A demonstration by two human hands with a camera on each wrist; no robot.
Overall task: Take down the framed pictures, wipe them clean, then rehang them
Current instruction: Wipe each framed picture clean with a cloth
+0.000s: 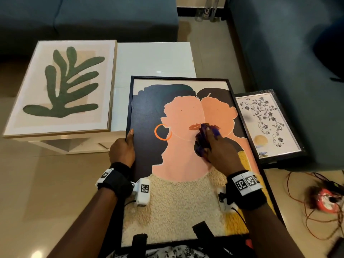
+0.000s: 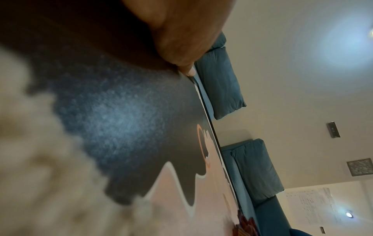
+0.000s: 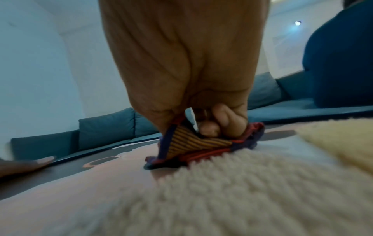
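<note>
Picture (image 1: 178,146): flat, black-framed, glossy rectangle; long axis runs away from person.
Right hand (image 1: 217,146): fingers curled, pressing striped cloth (image 1: 202,138) onto it.
Left hand (image 1: 122,149): grips left frame edge.

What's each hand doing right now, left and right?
Left hand: grips the left edge of the two-faces picture.
Right hand: curled around the purple cloth, pressing it on that picture.

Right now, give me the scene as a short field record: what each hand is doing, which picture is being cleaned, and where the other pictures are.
left hand: grips the left edge of the portrait picture
right hand: presses a striped cloth on the portrait picture
picture being wiped: portrait picture, black frame, tilted toward the person
leaf picture: flat on the white table
floral picture: right of the portrait, beside the blue sofa
rehung: none yet
</note>
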